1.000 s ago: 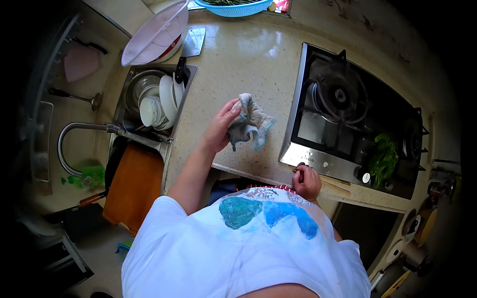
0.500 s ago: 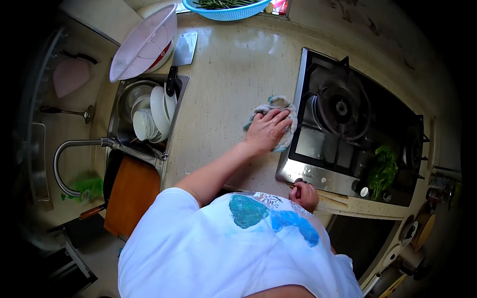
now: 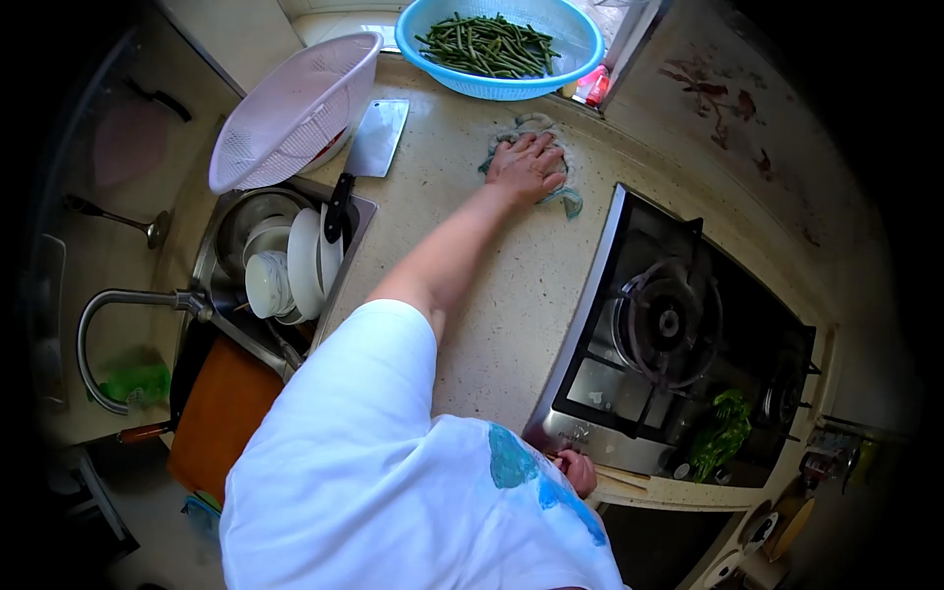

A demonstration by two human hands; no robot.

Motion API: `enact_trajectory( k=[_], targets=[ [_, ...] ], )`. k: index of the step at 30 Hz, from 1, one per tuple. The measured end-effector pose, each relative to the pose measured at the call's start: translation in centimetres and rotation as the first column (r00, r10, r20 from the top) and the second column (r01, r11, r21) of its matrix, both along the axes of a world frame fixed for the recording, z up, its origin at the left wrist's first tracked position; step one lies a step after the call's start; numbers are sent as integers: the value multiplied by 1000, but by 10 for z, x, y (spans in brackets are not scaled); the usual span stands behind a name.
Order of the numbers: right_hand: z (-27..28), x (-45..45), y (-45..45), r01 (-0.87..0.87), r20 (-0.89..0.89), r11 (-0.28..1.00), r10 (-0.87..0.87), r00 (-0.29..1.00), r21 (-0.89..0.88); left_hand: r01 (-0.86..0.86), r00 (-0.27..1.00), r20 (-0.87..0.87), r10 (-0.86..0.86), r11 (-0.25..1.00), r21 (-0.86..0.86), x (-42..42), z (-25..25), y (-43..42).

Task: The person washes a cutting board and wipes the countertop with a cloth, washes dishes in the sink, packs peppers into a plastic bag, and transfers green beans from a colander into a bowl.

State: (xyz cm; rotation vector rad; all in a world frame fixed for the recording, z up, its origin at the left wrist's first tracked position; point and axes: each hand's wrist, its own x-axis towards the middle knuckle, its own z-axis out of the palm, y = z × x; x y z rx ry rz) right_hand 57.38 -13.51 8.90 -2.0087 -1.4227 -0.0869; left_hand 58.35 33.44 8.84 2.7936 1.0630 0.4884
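My left hand [image 3: 529, 169] presses down on a crumpled grey and teal cleaning cloth [image 3: 563, 202] on the countertop, its fingers curved over the cloth. Just above it stands a blue colander [image 3: 501, 90] of green beans [image 3: 487, 44]. Down by the front edge of the gas stove [image 3: 678, 334], my right hand [image 3: 577, 474] is closed, partly behind my shirt. Wooden chopsticks [image 3: 621, 479] lie beside that hand; whether its fingers hold them or anything else is hidden.
A cleaver [image 3: 379, 138] lies by the sink [image 3: 359, 221], its handle over the rim. White dishes [image 3: 305, 264] fill the sink, under a pink colander [image 3: 295, 113]. Green vegetables [image 3: 721, 433] lie on the stove. An orange-brown board [image 3: 224, 418] is left of me.
My left hand and the cloth have moved away from the stove's side, toward the back of the counter by the blue colander. The view has shifted. My right hand stays at the stove's front edge.
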Motion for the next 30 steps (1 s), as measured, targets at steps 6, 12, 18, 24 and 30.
enact_trajectory(
  k=[6, 12, 18, 24, 30],
  targets=[
    [-5, -1, -7, 40, -28, 997, -42, 999, -72, -251, 967, -32, 251, 968, -8, -76, 1, 20],
    [-7, -1, -4, 30, -42, 999, -31, 999, -13, -461, 885, -42, 463, 886, 43, -135, -2, -65],
    [-2, -6, -3, 41, -23, 999, -41, 999, 6, -368, 925, 51, 376, 922, -120, -181, 15, -138],
    [1, -5, -3, 4, -35, 1000, -3, 999, 20, -680, 728, 185, 660, 730, 70, -218, 21, -57],
    [1, -5, -3, 8, -57, 999, -6, 998, 41, -789, 613, -186, 768, 606, -99, -220, 40, -29]
  ],
)
